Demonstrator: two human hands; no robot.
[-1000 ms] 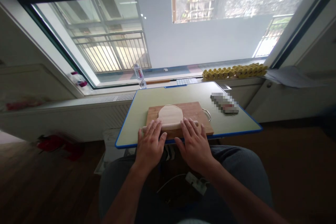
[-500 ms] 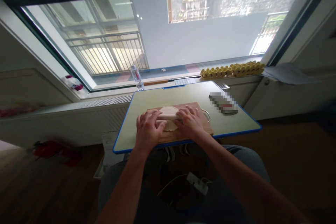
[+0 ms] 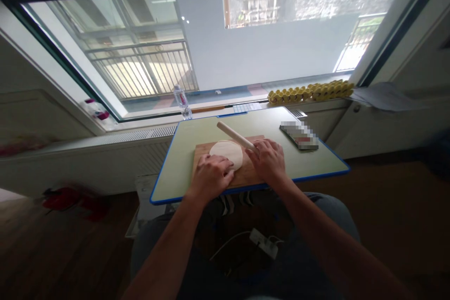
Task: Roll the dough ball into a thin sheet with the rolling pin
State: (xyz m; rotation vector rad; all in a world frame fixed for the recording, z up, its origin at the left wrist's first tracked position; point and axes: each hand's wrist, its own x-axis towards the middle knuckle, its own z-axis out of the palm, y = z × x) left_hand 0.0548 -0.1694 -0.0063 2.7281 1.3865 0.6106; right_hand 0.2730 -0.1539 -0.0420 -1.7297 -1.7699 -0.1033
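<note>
A thin, pale round of dough (image 3: 227, 150) lies flat on a wooden cutting board (image 3: 249, 176). My left hand (image 3: 212, 173) is at the near left edge of the dough, fingers and thumb closed on its rim; the exact grip is partly hidden under the fingers. In my right hand (image 3: 267, 159) is a light wooden rolling pin (image 3: 234, 134), held by its near end. The pin slants up and away to the left, past the far right side of the dough.
The board rests on a small green table (image 3: 186, 136) with a blue edge. A pixelated flat object (image 3: 299, 136) is at the right. On the sill stand a clear bottle (image 3: 183, 103) and yellow egg trays (image 3: 311, 93). A power strip (image 3: 263, 243) lies below.
The rolling pin has left the dough and swung up into my right hand alone. My left hand has let go of the pin and moved down to the dough's near edge.
</note>
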